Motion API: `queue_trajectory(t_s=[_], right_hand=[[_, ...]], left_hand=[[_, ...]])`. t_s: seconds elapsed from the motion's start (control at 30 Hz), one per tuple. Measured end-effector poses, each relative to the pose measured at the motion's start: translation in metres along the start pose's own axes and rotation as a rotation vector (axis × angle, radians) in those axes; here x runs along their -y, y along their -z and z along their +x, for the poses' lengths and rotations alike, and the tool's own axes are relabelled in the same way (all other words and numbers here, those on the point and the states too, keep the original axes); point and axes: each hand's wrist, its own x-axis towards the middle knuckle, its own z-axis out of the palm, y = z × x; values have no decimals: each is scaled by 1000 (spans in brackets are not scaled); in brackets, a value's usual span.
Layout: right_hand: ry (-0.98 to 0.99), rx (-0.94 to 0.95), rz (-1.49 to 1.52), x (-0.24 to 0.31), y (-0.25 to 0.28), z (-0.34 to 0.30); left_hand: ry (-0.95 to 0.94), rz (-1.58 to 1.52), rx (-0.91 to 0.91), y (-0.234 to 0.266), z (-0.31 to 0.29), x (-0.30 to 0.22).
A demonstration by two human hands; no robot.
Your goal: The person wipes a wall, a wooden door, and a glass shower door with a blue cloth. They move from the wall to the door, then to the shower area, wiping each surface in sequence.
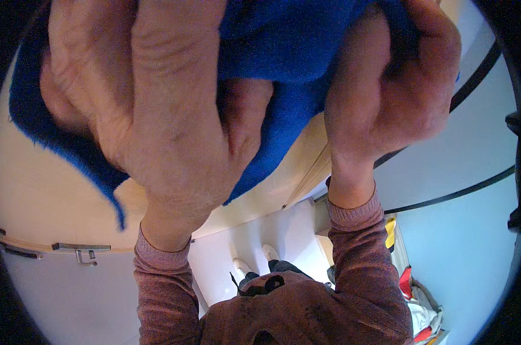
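Note:
A blue cloth (pixel 283 52) with a frayed edge is raised close in front of me and fills the upper part of the head view. My left hand (pixel 168 121) is closed on its left part, back of the hand toward me, the thumb pressed against the fabric. Frayed threads hang below that hand on the left. On the right side, my right hand (pixel 398 92) has its curled fingers and thumb around the cloth. The fingertips of both hands are partly hidden by the fabric or cut off by the upper edge.
Behind the cloth lies a light wooden surface (pixel 59 195). A metal latch-like fitting (pixel 82 248) sits at its left edge. Black curved strips (pixel 450 198) cross a pale blue surface on the right. Red and white items (pixel 418 310) lie at lower right; my shoes (pixel 241 265) stand on a pale floor.

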Motion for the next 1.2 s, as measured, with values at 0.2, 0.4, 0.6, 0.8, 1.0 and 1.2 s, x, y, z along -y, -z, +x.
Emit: queue_trajectory(t_s=[0.2,0.4,0.6,0.8,1.0,1.2], right_hand=[[20,348,-73,15,16,-56],[-313,669,-10,34,41,-199],[-483,883,88,49,43,-282],[-520,829,225,93,-3,-221],[-249,546,403,134,-61,-106],[-199,567,425,169,-95,-86]], left_hand=[[219,225,238,10,-87,-2],[183,95,479,23,-237,-27],[413,100,621,40,-305,-47],[305,230,472,73,-251,7],[381,388,135,127,-143,97],[420,431,-73,155,-138,136]])
